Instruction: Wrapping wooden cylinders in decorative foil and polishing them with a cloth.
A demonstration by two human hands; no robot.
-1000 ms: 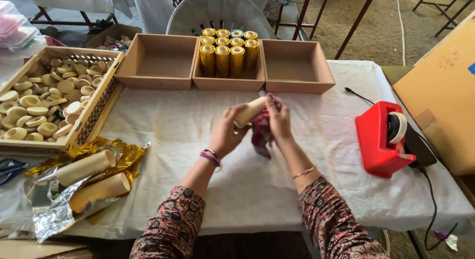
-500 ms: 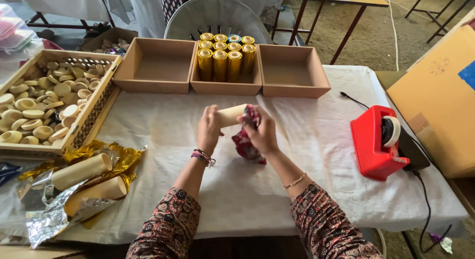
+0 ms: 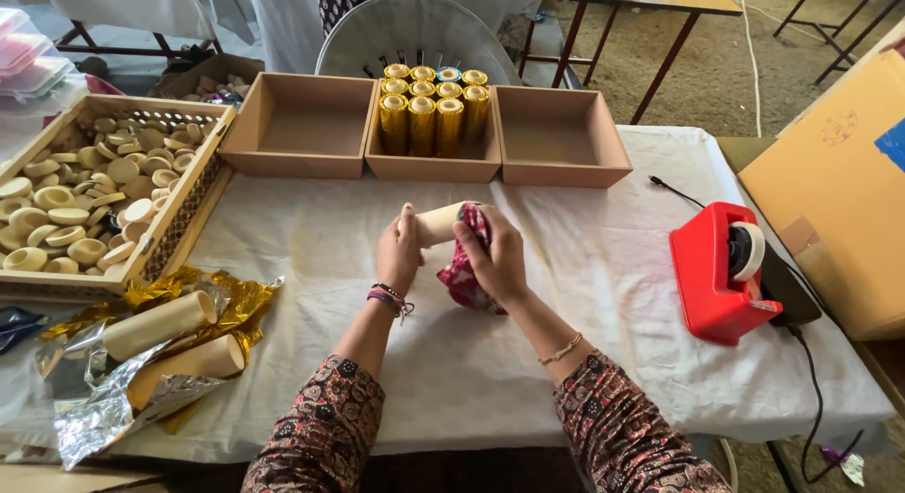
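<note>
Right end of the tube point(image 3: 439, 222) is hidden under the red cloth point(image 3: 466, 267) and fingers, so can't see that end. Left hand point(image 3: 398, 253) closed around the tube's left end; right hand point(image 3: 495, 257) gripping tube through the cloth, both held just above the surface point(image 3: 311, 238). Behind: middle box point(image 3: 432, 161) with gold rolls point(image 3: 421, 123), empty boxes either side. Red tape dispenser point(image 3: 716, 271) well right, nothing blocking.

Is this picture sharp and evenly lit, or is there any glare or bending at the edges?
Head view: soft, even daylight, faint shadows; both hands, left hand and right hand, look sharp; the crumpled foil glints; table edges bow slightly, wide-lens distortion.
</note>
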